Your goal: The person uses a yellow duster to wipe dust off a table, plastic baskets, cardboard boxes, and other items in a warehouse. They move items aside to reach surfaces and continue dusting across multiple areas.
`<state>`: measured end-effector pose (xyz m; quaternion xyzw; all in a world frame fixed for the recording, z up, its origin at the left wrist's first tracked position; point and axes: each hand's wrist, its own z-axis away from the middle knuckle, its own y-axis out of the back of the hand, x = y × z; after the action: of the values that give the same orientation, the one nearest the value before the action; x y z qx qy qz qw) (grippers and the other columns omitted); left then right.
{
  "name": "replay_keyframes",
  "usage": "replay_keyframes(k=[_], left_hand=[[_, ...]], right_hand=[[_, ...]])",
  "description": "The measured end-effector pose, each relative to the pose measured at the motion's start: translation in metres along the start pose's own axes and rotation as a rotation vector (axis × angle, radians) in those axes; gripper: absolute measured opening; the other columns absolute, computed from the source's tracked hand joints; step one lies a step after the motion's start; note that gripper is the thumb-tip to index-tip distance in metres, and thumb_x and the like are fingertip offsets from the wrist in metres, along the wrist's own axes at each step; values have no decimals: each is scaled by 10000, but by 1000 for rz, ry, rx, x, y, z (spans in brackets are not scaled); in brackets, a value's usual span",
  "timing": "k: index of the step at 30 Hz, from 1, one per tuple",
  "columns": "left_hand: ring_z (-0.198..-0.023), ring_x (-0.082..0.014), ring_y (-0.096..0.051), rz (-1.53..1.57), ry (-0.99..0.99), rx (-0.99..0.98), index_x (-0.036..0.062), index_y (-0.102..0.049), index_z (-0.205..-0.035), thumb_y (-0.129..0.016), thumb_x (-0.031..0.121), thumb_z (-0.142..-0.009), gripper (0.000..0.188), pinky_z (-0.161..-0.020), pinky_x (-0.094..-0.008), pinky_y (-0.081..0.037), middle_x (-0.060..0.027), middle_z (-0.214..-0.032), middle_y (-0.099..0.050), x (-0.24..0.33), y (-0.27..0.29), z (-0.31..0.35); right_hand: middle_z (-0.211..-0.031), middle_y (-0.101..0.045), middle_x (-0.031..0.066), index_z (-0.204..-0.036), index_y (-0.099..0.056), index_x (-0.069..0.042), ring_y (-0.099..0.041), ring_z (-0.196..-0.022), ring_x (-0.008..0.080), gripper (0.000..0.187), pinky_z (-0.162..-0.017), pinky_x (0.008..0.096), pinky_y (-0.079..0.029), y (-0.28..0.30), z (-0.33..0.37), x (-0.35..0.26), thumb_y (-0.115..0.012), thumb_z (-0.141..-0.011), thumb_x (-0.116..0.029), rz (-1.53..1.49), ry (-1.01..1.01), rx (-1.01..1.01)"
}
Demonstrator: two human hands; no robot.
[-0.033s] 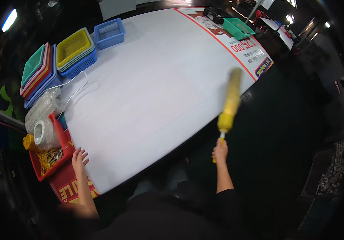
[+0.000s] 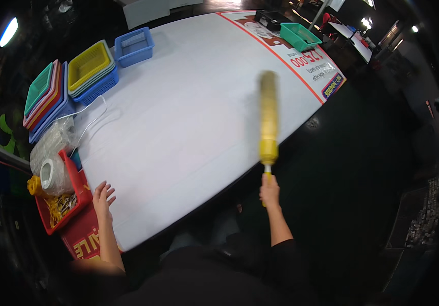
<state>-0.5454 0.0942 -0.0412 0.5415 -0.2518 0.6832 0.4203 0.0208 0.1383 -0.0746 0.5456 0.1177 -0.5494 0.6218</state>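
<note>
My right hand (image 2: 269, 190) is closed round the thin handle of a long yellow duster (image 2: 269, 120). Its shaggy, brownish-yellow head points away from me over the white tabletop (image 2: 178, 117) and is smeared by motion; whether it touches the surface I cannot tell. At the table's left front edge, my left hand (image 2: 102, 197) has its fingers apart and holds nothing. Beside that hand stands a red basket (image 2: 80, 200) with yellow and pale strips in it and a plastic-wrapped white roll (image 2: 54, 174).
Stacked coloured baskets (image 2: 91, 66) line the far left, with a blue basket (image 2: 134, 47) next to them. A white cable (image 2: 96, 117) lies across the left edge. The far right corner bears a green basket (image 2: 300, 36) and a black box (image 2: 270, 20).
The duster and my right hand have swung left, bringing the duster's head further over the tabletop. My left hand stays almost where it was.
</note>
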Motion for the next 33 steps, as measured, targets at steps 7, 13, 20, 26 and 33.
replay_keyframes(k=[7,13,20,26,33], left_hand=[[-1020,-192,-642,206,-330,-382,41,-591,-1209,-517,167,-970,280,-799,-301,-529,-82,-1108,-642,146,-389,15],[-970,-192,-651,-63,-300,-520,47,-586,-1213,-513,163,-964,284,-779,-304,-525,-87,-1083,-641,122,-549,50],[-973,-227,-643,-128,90,-330,58,-567,-1219,-515,154,-904,334,-784,-383,-524,-99,-1113,-626,51,-666,59],[-959,-213,-647,-96,-45,-509,62,-576,-1206,-508,133,-897,325,-779,-374,-526,-86,-1084,-634,61,-931,58],[-891,-160,-647,-1,64,-1005,29,-616,-1135,-524,94,-921,242,-741,-305,-534,-89,-1014,-669,112,-1350,250]], right_hand=[[-917,-674,206,-1098,-528,-72,-654,-879,400,434,-781,526,-506,-59,-97,-109,-413,-983,-474,695,669,-638],[-945,-680,212,-1108,-522,-85,-654,-924,410,432,-793,523,-507,118,-216,-33,-410,-979,-482,626,361,-379],[-973,-662,250,-1039,-551,-75,-588,-966,494,409,-794,555,-471,438,-244,251,-460,-960,-466,317,-205,235],[-541,-510,57,-672,-528,-73,-479,-439,228,456,-388,341,-378,539,-187,443,-553,-941,-440,-793,-1007,475],[-559,-518,54,-661,-532,-76,-480,-448,209,430,-392,342,-383,628,-304,435,-550,-946,-398,-888,-1112,707]])
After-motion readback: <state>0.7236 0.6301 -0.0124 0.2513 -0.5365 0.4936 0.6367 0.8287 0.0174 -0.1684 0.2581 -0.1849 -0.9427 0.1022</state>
